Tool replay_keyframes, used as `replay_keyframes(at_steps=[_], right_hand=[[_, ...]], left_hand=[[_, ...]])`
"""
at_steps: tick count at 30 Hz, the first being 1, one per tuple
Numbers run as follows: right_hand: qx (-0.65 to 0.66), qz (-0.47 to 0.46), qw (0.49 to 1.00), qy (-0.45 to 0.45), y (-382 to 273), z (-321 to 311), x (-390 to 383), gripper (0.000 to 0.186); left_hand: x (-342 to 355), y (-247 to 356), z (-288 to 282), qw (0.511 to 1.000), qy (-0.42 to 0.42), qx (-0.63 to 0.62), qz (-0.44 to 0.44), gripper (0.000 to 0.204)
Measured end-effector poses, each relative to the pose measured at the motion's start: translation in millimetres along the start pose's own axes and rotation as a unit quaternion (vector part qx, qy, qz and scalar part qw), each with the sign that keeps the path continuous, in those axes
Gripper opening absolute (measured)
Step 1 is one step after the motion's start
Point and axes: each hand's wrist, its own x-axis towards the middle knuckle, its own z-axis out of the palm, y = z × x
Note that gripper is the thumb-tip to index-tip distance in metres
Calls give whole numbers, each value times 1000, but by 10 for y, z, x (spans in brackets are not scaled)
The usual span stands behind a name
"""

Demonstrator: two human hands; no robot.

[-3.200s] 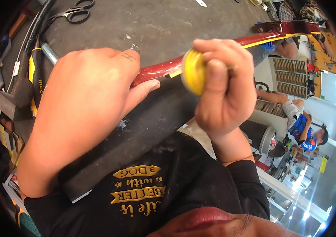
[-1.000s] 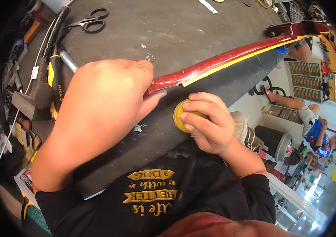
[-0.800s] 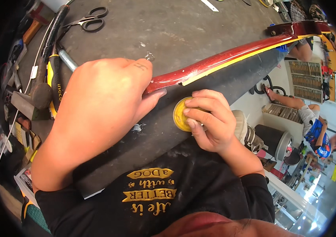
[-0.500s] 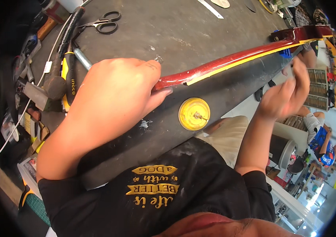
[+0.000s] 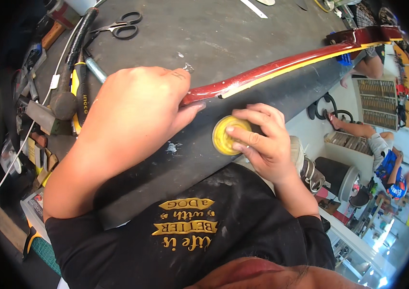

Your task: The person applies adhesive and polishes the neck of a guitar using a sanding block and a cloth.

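A glossy dark-red guitar neck (image 5: 281,65) with a yellow strip along its edge slants from the middle up to the far right. My left hand (image 5: 139,103) is closed around its near end, hiding that part. Just in front of the neck, on the dark bench edge, rests a yellow round disc-like piece (image 5: 222,138). The fingers of my right hand (image 5: 264,139) are closed on it, with fingertips over its middle and rim. They cover the thin shaft at its centre.
Black-handled scissors (image 5: 120,26) lie at the far left, near a yellow-and-black handled tool (image 5: 79,91) and a hammer (image 5: 65,103). A white cable (image 5: 31,135) runs along the left. A metal ruler (image 5: 253,8) lies at the back. Another person (image 5: 392,166) sits at the right.
My right hand has come from beside the far part of the neck, down and left, and taken hold of the yellow disc. The left hand keeps its grip on the neck.
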Motion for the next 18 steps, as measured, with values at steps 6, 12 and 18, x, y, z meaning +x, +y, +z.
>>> replay_keyframes(at_steps=[6, 12, 18], right_hand=[[36, -43, 990, 130, -272, -366, 176, 26], [-72, -30, 975, 207, -271, -426, 676, 16], [-90, -41, 982, 163, -358, -336, 696, 12]], left_hand=[[-30, -11, -13, 1000, -1, 0, -16, 32], [-20, -28, 0, 1000, 6, 9, -15, 31], [-14, -27, 1, 1000, -1, 7, -14, 31]])
